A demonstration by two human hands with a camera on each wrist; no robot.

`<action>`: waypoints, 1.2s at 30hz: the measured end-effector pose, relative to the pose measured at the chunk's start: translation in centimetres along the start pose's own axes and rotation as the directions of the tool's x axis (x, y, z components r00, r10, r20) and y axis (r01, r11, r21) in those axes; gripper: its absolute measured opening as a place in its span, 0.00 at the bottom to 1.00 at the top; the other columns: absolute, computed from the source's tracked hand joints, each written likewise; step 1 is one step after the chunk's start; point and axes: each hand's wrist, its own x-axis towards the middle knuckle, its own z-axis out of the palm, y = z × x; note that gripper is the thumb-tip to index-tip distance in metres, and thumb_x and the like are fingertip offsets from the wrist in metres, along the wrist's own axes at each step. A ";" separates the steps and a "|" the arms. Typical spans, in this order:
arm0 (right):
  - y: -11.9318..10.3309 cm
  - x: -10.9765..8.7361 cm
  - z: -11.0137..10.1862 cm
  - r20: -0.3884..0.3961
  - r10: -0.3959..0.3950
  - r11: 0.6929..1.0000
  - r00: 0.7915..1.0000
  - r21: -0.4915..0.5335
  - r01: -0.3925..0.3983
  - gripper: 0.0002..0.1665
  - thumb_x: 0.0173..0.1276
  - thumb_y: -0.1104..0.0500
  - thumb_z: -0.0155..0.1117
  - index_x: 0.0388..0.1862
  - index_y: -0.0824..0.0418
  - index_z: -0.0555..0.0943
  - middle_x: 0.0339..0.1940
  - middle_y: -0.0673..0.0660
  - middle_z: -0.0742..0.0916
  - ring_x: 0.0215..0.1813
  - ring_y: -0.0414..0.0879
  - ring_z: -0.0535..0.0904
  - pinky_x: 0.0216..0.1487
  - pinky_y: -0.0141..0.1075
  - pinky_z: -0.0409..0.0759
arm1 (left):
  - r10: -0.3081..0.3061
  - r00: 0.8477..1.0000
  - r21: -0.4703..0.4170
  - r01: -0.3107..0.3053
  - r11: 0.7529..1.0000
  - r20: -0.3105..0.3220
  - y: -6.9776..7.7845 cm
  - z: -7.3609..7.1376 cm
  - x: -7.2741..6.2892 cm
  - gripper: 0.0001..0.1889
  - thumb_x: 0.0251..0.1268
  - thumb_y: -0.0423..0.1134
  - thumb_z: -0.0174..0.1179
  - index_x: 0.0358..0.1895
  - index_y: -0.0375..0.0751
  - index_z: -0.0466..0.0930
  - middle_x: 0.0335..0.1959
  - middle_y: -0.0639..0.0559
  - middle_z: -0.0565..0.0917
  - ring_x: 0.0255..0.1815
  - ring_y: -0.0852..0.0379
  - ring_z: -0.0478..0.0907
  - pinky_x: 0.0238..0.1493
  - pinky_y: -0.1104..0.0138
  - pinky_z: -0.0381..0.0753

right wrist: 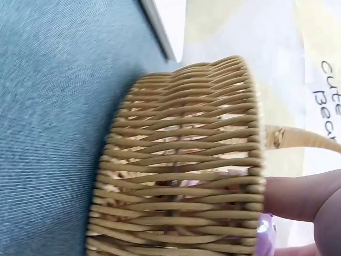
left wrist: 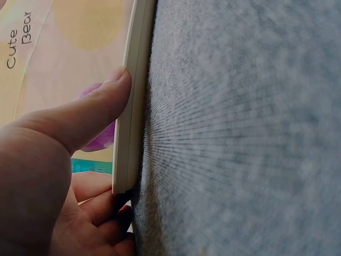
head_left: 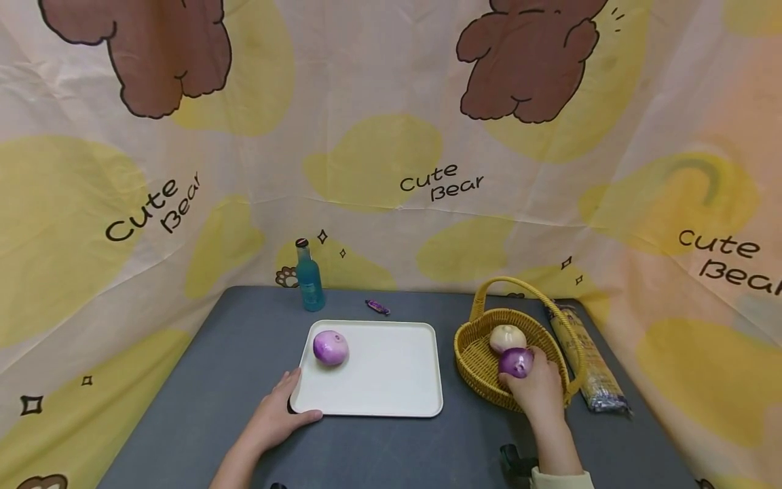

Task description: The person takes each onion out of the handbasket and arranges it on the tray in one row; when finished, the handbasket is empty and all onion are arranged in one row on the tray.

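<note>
My left hand rests at the near left corner of a white rectangular tray, its thumb against the front edge and its fingers along the left side. In the left wrist view the thumb touches the tray's rim. A purple onion lies at the tray's far left. With my right hand I grip another purple onion inside a yellow wicker basket. Beside it in the basket sits a pale white onion. The basket's woven side hides much of the right hand in the right wrist view.
Behind the tray stand a blue bottle and a small purple-wrapped candy lying flat. A long yellowish package lies right of the basket, whose handle arches over it. A patterned cloth hangs behind the grey table.
</note>
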 end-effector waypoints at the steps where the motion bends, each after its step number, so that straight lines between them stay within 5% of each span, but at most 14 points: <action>1: -0.2 -0.1 -0.1 -0.004 0.001 1.000 1.000 0.005 -0.001 0.54 0.57 0.54 0.76 0.73 0.76 0.58 0.62 0.83 0.71 0.62 0.78 0.70 0.58 0.69 0.70 | -0.002 1.000 0.002 0.002 1.000 0.001 0.0 0.0 0.0 0.59 0.50 0.61 0.75 0.78 0.31 0.55 0.78 0.32 0.61 0.80 0.31 0.50 0.73 0.36 0.57; 23: -4.0 -1.6 -2.0 -0.033 -0.061 0.990 0.998 0.128 0.065 0.52 0.61 0.45 0.76 0.77 0.61 0.62 0.68 0.72 0.70 0.67 0.68 0.68 0.65 0.68 0.68 | -0.012 1.000 0.004 0.012 1.000 0.007 0.2 -0.1 -0.1 0.59 0.50 0.62 0.75 0.78 0.31 0.55 0.78 0.32 0.60 0.80 0.31 0.50 0.73 0.35 0.56; 36: -6.0 -1.9 -0.3 -0.041 -0.159 0.966 0.986 0.202 0.164 0.50 0.60 0.45 0.78 0.75 0.60 0.66 0.69 0.67 0.73 0.67 0.65 0.72 0.67 0.64 0.71 | -0.022 1.000 0.003 0.022 1.000 0.007 0.1 0.0 -0.1 0.59 0.50 0.62 0.75 0.79 0.31 0.55 0.78 0.31 0.60 0.80 0.31 0.51 0.73 0.35 0.57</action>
